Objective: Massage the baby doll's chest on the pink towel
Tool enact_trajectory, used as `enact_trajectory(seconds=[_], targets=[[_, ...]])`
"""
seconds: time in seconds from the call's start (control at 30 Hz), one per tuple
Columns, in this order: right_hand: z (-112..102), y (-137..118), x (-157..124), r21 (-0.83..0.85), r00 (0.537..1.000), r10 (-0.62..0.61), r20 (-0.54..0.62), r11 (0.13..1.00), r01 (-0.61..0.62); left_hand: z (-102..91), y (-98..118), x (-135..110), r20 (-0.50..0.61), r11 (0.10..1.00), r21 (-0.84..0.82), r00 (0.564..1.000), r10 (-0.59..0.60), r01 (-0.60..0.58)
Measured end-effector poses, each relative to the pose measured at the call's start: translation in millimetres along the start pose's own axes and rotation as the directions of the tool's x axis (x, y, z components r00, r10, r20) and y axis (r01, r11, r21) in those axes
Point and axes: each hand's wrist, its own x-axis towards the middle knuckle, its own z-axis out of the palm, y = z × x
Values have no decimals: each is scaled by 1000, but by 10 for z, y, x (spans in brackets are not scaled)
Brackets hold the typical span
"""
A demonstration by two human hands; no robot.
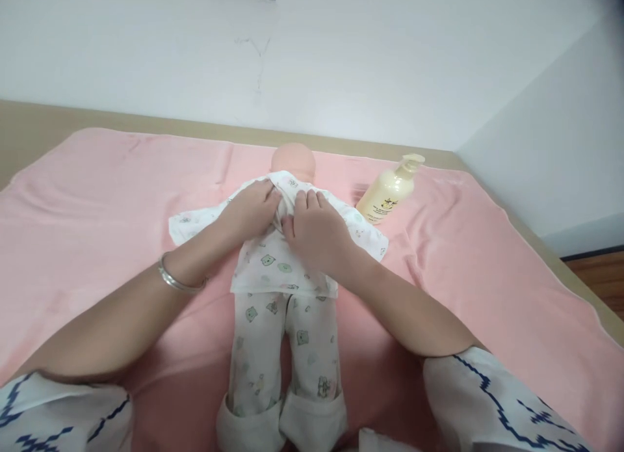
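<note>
A baby doll lies on its back or front, I cannot tell which, with its bald head at the far end. It wears a white long-sleeved baby shirt with small green animal prints, sleeves spread to both sides, and matching baby pants with wide white cuffs. At the upper middle of the shirt, my left hand has its fingers bent and closed on the bunched cloth. Close beside it, my right hand pinches the same cloth, thumb towards the left hand. The fingertips are partly hidden in the folds.
A pale yellow pump bottle leans to the right beside the doll's sleeve. Under everything spreads a pink blanket over a wooden-coloured surface. A white wall rises behind it.
</note>
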Motion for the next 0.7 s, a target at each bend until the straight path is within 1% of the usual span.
enact_trajectory(seconds=[0.07, 0.13, 0.17, 0.27, 0.33, 0.37, 0.4, 0.43, 0.5, 0.6, 0.63, 0.7], targets=[[-96, -32, -28, 22, 1000, 18, 20, 1000, -19, -6, -56, 76, -10, 998, -3, 997, -70, 70], [-167, 34, 48, 113, 995, 58, 77, 991, -66, 5, -75, 84, -1, 997, 17, 997, -81, 81], [-182, 96, 115, 167, 991, 78, 107, 981, -96, 18, -66, 62, 6, 997, 34, 998, -65, 65], [-149, 299, 333, 254, 980, 131, 147, 953, -165, 81, 19, -74, -16, 989, 135, 998, 59, -56], [-94, 376, 422, 247, 980, 142, 141, 953, -173, 122, 92, -168, -54, 968, 209, 986, 157, -142], [-70, 382, 435, 236, 980, 145, 138, 956, -175, 134, 120, -196, -63, 958, 232, 981, 185, -166], [-51, 368, 424, 219, 979, 151, 135, 960, -178, 137, 137, -206, -61, 955, 244, 980, 189, -170], [-39, 334, 392, 191, 980, 156, 123, 965, -178, 131, 142, -196, -48, 958, 243, 984, 170, -154], [-33, 225, 277, 100, 985, 156, 77, 981, -163, 94, 115, -125, -20, 977, 197, 996, 91, -86], [-43, 62, 92, -54, 996, 87, -28, 995, -89, 33, 32, 10, 7, 998, 64, 1000, -28, 28], [-41, 35, 61, -77, 997, 60, -50, 995, -64, 27, 14, 31, 12, 998, 41, 998, -58, 57], [-19, 48, 79, -50, 998, 34, -59, 998, -37, 47, 13, 9, -1, 994, 72, 997, -80, 80]])
